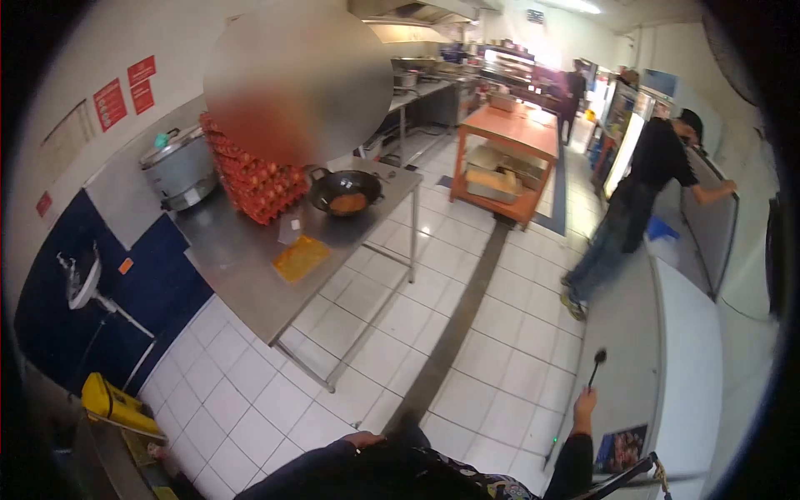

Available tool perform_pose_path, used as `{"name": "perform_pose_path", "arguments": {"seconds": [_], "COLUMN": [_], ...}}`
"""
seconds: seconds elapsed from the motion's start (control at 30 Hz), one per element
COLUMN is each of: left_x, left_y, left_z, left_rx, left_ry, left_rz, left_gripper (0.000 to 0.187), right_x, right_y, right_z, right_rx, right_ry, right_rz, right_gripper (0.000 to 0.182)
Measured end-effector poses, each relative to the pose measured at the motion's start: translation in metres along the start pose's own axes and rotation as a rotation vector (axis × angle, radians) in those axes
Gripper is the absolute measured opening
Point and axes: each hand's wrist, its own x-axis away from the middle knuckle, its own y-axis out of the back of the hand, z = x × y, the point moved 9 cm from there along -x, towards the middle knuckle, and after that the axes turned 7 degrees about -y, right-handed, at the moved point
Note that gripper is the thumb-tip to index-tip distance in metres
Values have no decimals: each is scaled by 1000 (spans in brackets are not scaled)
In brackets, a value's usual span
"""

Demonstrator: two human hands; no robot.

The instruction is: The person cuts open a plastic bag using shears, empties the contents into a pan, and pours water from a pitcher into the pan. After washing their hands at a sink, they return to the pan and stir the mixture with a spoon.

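My right hand (pixel 586 405), low on the right, is closed around the handle of a dark, long-handled spoon (pixel 599 360) whose rounded head points up. This spoon overlaps the side of a white chest freezer (pixel 691 350) in the view. My left hand (pixel 363 439) hangs at bottom centre in front of my body, partly covered by a dark sleeve; its fingers are too small and blurred to read. Ahead to the left is a steel table (pixel 242 265). On it are a black wok (pixel 367 187) with orange-brown food (pixel 347 202) and a flat yellow packet (pixel 302 259).
Stacked red egg trays (pixel 250 179) and a large metal cooker (pixel 179 171) stand on the table's far side. An orange cart (pixel 508 132) is farther along the tiled floor. Right, a person (pixel 646 179) leans over the freezer, hand on its raised lid. A yellow bin (pixel 117 403) sits lower left.
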Motion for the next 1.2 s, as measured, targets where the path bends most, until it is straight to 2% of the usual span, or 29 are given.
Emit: {"name": "perform_pose_path", "arguments": {"seconds": [0.03,0.07,0.1,0.13,0.17,0.2,0.23,0.3,0.33,0.37,0.4,0.43,0.47,0.5,0.53,0.57,0.6,0.67,0.7,0.77,0.8,0.87,0.9,0.97,1.0,1.07,1.13,1.17,1.2], "left_x": [-12,17,15,8,-2,-16,-28,-50,-62,-72,-67,-97,-113,-101,-127,-121,-130,-141,-146,-153,-160,-160,-161,-161,-160,-159,-163,-165,-165], "left_y": [20,44,56,78,91,108,126,159,178,197,226,264,306,361,398,437,470,530,551,594,610,634,643,656,662,671,679,679,675], "left_z": [20,8,13,19,30,44,51,65,70,79,36,67,40,-23,-22,-102,-146,-220,-238,-247,-238,-223,-215,-220,-227,-235,-234,-237,-233], "left_rx": [-46,368,-117,-603,-552,-435,-368,-302,-287,-281,-279,-603,-662,-453,5,699,861,1013,1036,1168,1197,1244,1277,1331,1354,1355,1220,1301,1319], "left_ry": [128,-4,185,369,389,355,350,350,309,206,-480,277,237,-47,239,65,-88,-166,-160,-234,-235,-183,-64,-7,14,112,-73,-155,-141], "left_rz": [-8,-318,-277,-214,-194,-216,-220,-234,-274,-364,-704,-406,-505,-949,-823,-1006,-1012,-1047,-1077,-1275,-1326,-1597,-1712,-1827,-1906,-1966,-2084,-2134,-2172], "left_gripper": [47,42,39,37,36,35,34,33,32,32,31,29,28,28,30,35,45,54,54,64,64,73,80,81,81,79,75,81,81], "right_x": [-33,-52,-49,-38,-34,-30,-8,34,49,57,51,36,23,11,-2,-7,-10,-32,-41,-51,-49,-32,-16,25,39,86,121,137,150], "right_y": [-32,-67,-95,-128,-155,-226,-260,-317,-338,-360,-375,-375,-373,-366,-356,-357,-361,-385,-405,-444,-457,-477,-487,-488,-500,-542,-557,-564,-571], "right_z": [65,130,191,240,278,273,283,308,317,328,338,363,391,438,485,519,557,633,666,750,798,895,933,999,1018,1016,1020,1015,1011], "right_rx": [-158,-281,-398,-452,-500,-395,-453,-350,-378,-438,-413,-354,-297,-317,-333,-408,-483,-442,-416,-506,-475,-398,-365,-556,-541,141,177,201,205], "right_ry": [165,94,19,67,118,93,-173,-174,-169,-270,-274,-180,-93,98,285,91,-105,14,28,210,437,863,1041,1533,1554,1909,2065,2170,2203], "right_rz": [25,261,494,618,735,886,934,1071,1152,1225,1256,1165,1073,1034,991,1198,1389,1439,1467,1548,1517,1455,1426,1326,1376,1445,1468,1468,1494], "right_gripper": [21,20,20,20,23,28,28,25,24,29,29,24,21,22,24,21,19,19,19,18,19,22,24,33,33,37,38,38,38]}}
